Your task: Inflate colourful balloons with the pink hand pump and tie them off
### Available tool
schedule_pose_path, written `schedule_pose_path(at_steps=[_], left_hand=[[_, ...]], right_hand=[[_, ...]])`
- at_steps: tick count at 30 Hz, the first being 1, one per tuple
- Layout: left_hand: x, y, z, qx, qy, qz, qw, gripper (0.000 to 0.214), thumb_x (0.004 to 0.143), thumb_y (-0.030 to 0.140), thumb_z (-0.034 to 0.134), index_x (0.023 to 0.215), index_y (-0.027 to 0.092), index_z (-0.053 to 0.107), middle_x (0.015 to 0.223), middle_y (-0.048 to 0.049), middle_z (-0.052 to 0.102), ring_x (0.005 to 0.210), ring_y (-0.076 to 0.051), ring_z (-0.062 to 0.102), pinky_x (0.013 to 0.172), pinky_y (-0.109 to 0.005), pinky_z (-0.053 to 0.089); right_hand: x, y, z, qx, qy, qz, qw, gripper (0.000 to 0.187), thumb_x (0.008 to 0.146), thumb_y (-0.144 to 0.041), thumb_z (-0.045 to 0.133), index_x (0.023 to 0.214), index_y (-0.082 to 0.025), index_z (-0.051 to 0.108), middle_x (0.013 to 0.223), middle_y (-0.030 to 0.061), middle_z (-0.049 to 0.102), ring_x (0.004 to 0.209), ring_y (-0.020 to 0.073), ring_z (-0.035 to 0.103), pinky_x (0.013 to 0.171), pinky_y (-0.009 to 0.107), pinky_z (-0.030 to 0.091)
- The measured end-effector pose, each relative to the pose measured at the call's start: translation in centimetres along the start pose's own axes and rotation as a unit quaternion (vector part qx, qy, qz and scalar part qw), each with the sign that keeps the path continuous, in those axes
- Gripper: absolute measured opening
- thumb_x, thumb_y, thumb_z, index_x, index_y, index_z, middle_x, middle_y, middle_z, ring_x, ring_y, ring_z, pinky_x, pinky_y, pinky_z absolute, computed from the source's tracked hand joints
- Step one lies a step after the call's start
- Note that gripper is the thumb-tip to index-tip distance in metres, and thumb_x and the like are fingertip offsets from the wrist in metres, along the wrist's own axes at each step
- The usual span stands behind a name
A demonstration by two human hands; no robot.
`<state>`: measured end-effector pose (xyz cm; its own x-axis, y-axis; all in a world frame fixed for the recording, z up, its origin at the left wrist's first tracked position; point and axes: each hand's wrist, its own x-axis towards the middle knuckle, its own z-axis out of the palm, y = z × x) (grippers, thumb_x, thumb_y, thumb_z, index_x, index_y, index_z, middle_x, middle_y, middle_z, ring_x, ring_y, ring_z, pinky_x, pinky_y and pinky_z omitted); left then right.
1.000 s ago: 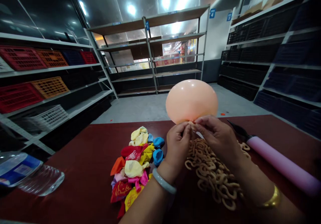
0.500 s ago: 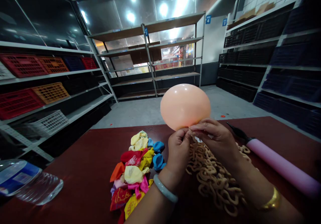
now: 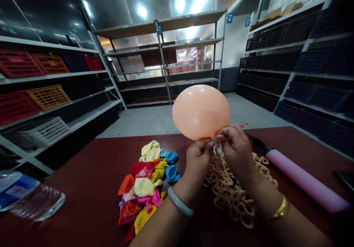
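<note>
A round peach-coloured balloon [image 3: 201,110], blown up, stands above my two hands with its neck pointing down. My left hand [image 3: 197,158] is closed, thumb and forefinger pinching the neck. The fingertips of my right hand [image 3: 236,147] pinch right beside them at the same neck. A thin tan strip hangs between the fingers; whether it is balloon neck or a band, I cannot tell. Below my hands lies a pile of tan rubber-band-like loops [image 3: 235,199]. Left of them is a heap of limp coloured balloons [image 3: 145,186].
On the dark red table [image 3: 91,188], a pink hand pump [image 3: 301,177] with a black nozzle lies at right. A water bottle [image 3: 30,195] lies at the left edge. A dark flat object [image 3: 345,178] shows far right. Shelves with crates [image 3: 49,96] stand around.
The right hand's fingers have curled in closer at the balloon's neck, and the balloon has shifted slightly left and up in view. The camera view has shifted a little.
</note>
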<state>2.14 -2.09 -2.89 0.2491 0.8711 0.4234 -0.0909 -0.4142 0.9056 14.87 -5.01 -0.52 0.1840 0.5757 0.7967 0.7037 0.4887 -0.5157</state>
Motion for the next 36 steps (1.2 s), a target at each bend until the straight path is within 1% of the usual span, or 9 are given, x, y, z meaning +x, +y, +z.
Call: schedule_pose_path(at_steps=[5,7,11,14,19,22,27,33,36], left_hand=[[-0.1,0.0,0.1,-0.002,-0.01,-0.004,1.0,0.024,0.09,0.035,0.061,0.089,0.016,0.075,0.079,-0.0038,0.07,0.073,-0.015,0.06,0.071,-0.026,0.048],[-0.1,0.2,0.1,-0.011,-0.004,-0.019,1.0,0.024,0.089,0.035,0.062,0.088,0.016,0.075,0.077,-0.0033,0.069,0.071,-0.015,0.058,0.069,-0.025,0.046],[0.1,0.6,0.0,-0.067,0.014,-0.054,0.996,0.025,0.089,0.036,0.062,0.081,0.014,0.071,0.069,-0.0008,0.063,0.063,-0.011,0.051,0.063,-0.023,0.043],[0.3,0.3,0.0,-0.118,0.031,-0.068,0.99,0.029,0.087,0.041,0.064,0.076,0.014,0.068,0.063,0.0013,0.057,0.057,-0.009,0.045,0.058,-0.022,0.04],[0.5,-0.1,-0.1,-0.131,0.033,-0.089,0.987,0.034,0.083,0.048,0.067,0.078,0.014,0.069,0.061,0.0015,0.055,0.056,-0.01,0.045,0.055,-0.022,0.038],[0.6,0.0,-0.1,-0.125,0.018,-0.089,0.988,0.029,0.082,0.043,0.068,0.082,0.014,0.071,0.066,-0.0006,0.06,0.06,-0.011,0.049,0.06,-0.022,0.042],[0.6,-0.2,-0.1,-0.127,-0.002,-0.091,0.988,0.028,0.084,0.041,0.065,0.077,0.015,0.069,0.064,-0.0005,0.058,0.062,-0.012,0.05,0.063,-0.024,0.043],[0.6,-0.3,-0.3,-0.105,-0.005,-0.073,0.992,0.029,0.087,0.041,0.063,0.074,0.015,0.065,0.059,0.0035,0.05,0.055,-0.009,0.041,0.058,-0.022,0.037],[0.7,-0.5,-0.4,-0.105,-0.003,-0.08,0.991,0.029,0.087,0.042,0.063,0.076,0.015,0.066,0.059,0.0035,0.049,0.054,-0.009,0.04,0.057,-0.022,0.037]], right_hand=[[0.2,0.4,-0.2,-0.048,0.033,-0.039,0.998,0.009,0.093,-0.023,0.054,0.084,-0.022,0.055,0.087,0.0057,0.053,0.085,0.0209,0.051,0.078,0.037,0.044],[0.4,0.3,-0.3,-0.038,0.018,-0.044,0.998,0.009,0.093,-0.023,0.053,0.084,-0.022,0.056,0.087,0.0057,0.054,0.084,0.0208,0.052,0.076,0.037,0.045],[0.6,-0.1,-0.6,0.034,-0.047,-0.011,0.998,0.012,0.092,-0.024,0.056,0.081,-0.022,0.06,0.082,0.0038,0.056,0.078,0.0185,0.054,0.069,0.033,0.046],[0.6,-0.1,-0.7,0.072,-0.046,0.017,0.996,0.014,0.092,-0.027,0.058,0.082,-0.022,0.066,0.084,0.0039,0.06,0.078,0.018,0.058,0.069,0.033,0.047],[0.6,0.8,-0.5,0.103,-0.058,0.031,0.992,0.013,0.089,-0.024,0.061,0.096,-0.025,0.072,0.1,0.006,0.063,0.094,0.0202,0.061,0.079,0.035,0.052],[0.8,1.1,-0.4,0.116,-0.099,0.061,0.986,0.008,0.086,-0.03,0.065,0.087,-0.023,0.07,0.096,0.0061,0.059,0.085,0.0184,0.06,0.068,0.031,0.052],[0.9,0.6,-0.7,0.174,-0.148,0.11,0.967,0.015,0.084,-0.035,0.067,0.081,-0.021,0.063,0.092,0.0031,0.052,0.077,0.0151,0.055,0.065,0.029,0.05],[0.8,0.6,-0.8,0.376,-0.11,0.236,0.889,0.019,0.08,-0.034,0.071,0.081,-0.021,0.057,0.082,0.0004,0.055,0.071,0.014,0.054,0.063,0.028,0.047],[0.6,0.8,-0.6,0.32,-0.095,0.258,0.907,0.022,0.084,-0.041,0.067,0.086,-0.021,0.057,0.08,0.0018,0.063,0.066,0.0144,0.056,0.06,0.028,0.046]])
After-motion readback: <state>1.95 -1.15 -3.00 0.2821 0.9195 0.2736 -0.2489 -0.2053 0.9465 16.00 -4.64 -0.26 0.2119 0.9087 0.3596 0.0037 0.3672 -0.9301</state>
